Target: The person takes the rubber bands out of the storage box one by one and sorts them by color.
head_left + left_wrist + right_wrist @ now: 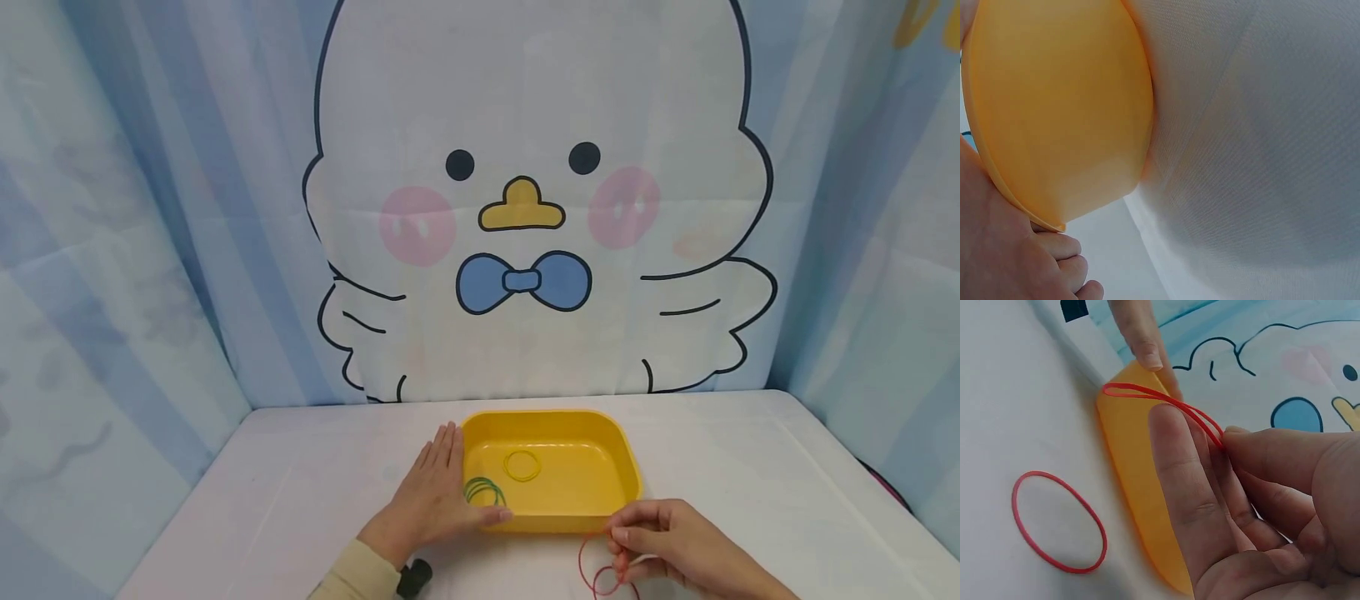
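A yellow tray (551, 523) stands on the table. My left hand (438, 500) rests along its left side, fingers straight, with the thumb on the front rim. Inside the tray, several green rubber bands (476, 481) lie by that thumb, with a yellow rubber band (522, 452) beyond them. Near the tray's front right corner, my right hand (660, 542) pinches a red rubber band (1165, 398) between thumb and fingers. Below it, a second red rubber band (1014, 506) lies on the white surface in the right wrist view.
The white table (330, 467) extends around the tray. A printed cloth (525, 350) with a cartoon bird hangs at the back, and pale curtains flank both sides. A black device (415, 577) sits at the left wrist.
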`<move>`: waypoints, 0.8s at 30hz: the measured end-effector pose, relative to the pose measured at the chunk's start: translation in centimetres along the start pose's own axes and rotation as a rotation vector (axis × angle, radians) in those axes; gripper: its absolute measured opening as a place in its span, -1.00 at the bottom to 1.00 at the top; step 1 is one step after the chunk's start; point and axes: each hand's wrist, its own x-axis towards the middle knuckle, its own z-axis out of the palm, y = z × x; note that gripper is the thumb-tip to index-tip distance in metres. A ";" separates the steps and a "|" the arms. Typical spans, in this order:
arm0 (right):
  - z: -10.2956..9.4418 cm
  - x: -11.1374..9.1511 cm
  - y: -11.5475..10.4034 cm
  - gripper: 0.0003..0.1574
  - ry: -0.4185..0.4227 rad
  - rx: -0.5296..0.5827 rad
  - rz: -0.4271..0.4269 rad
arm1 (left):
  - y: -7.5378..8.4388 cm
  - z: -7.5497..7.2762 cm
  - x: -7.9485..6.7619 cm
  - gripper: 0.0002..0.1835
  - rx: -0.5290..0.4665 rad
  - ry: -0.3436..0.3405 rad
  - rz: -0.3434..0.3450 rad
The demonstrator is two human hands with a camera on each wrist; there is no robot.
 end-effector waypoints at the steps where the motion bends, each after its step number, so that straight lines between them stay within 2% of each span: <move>1: 0.0 -0.1 0.3 -0.52 0.005 -0.005 0.008 | 0.0 0.0 0.0 0.44 0.002 0.000 0.001; 8: 0.0 -0.1 2.0 -0.59 0.074 -0.001 0.110 | 0.0 0.0 0.0 0.45 -0.010 -0.003 -0.001; 16: -0.4 0.0 2.7 -0.59 0.108 -0.056 0.129 | 0.0 0.0 0.0 0.45 -0.014 -0.004 -0.001; 24: -0.5 0.1 3.2 -0.66 0.101 -0.116 0.143 | 0.0 0.0 0.0 0.45 -0.017 -0.012 0.005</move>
